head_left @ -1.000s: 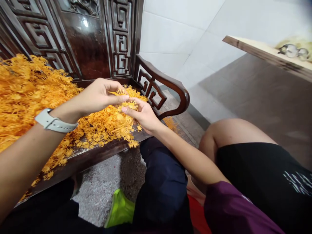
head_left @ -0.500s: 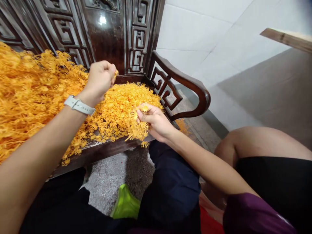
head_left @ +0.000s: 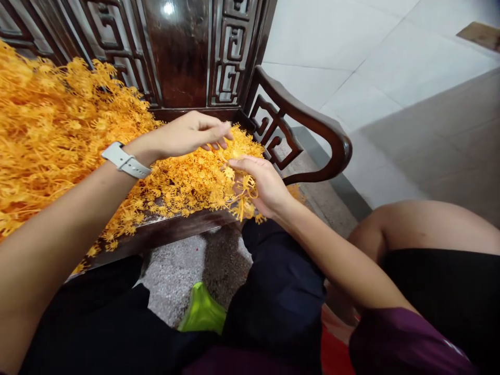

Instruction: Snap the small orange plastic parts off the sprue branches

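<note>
My right hand (head_left: pixel 265 185) is closed round a small bunch of orange plastic flower pieces (head_left: pixel 245 203), which dangle below its fingers. Just above and to the left, my left hand (head_left: pixel 195 134), with a pale watch strap on its wrist, reaches across with loosely bent fingers slightly apart. Its fingertips are close to the right thumb, and nothing shows in them. Beneath both hands lies a low heap of loose orange flower pieces (head_left: pixel 183 182) on the wooden bench seat. A taller pile of stringy orange flower stems (head_left: pixel 58 135) fills the left side.
The dark carved bench has a latticed back (head_left: pixel 179 57) and a curved armrest (head_left: pixel 336 151) on the right. A bare knee (head_left: pixel 422 224) of another person is at the right. A bright green plastic object (head_left: pixel 201 310) stands on the speckled floor between my legs.
My left hand has moved right toward my right hand, and its pinch on a small orange piece has loosened. The right hand has shifted slightly right and up, still holding the bunch.
</note>
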A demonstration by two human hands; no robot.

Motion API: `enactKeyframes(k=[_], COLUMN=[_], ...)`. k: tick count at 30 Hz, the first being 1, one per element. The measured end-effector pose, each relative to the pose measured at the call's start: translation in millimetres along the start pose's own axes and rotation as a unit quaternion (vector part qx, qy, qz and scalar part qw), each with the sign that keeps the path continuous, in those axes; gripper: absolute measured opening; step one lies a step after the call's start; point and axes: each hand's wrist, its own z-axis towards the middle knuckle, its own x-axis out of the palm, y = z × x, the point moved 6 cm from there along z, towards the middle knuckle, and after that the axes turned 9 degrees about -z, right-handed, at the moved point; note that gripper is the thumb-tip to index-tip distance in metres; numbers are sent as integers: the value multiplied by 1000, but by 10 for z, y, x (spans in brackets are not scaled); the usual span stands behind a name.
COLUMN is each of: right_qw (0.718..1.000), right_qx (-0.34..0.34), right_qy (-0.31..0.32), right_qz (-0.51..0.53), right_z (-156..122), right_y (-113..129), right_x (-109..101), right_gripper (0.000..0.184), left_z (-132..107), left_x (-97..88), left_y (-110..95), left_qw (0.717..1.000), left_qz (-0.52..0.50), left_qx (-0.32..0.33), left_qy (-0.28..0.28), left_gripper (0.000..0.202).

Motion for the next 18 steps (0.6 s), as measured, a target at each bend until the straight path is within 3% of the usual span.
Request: enactKeyframes(k=[2, 5, 7, 13, 16, 18], right_qw=[999, 995, 992, 991, 981, 974], right_qx=[-24, -75, -94, -85, -125, -154], right_qy=[-4, 0, -2, -46, -78, -70], right_qz=[-31, -71, -80, -88, -126, -149], right_z=[6, -8, -19, 121, 172, 97], right_y=[28, 100, 127, -6, -23, 2], right_x=[-3, 20, 39, -1, -70, -29], right_gripper=[28, 28, 30, 43, 47, 45], left_z=[-51, -56, -17, 104, 134, 137], left_x=[154, 223, 183, 189, 274, 209], left_y=[-234, -399, -336, 151, 166, 134], left_qw=[998, 998, 999, 990, 989, 984], left_qz=[-1, -14, -38, -83, -71, -56], left_qx=[9, 19, 21, 1, 11, 4], left_qy=[61, 51, 0, -114, -132, -166], left_gripper=[29, 23, 23, 23, 31, 36])
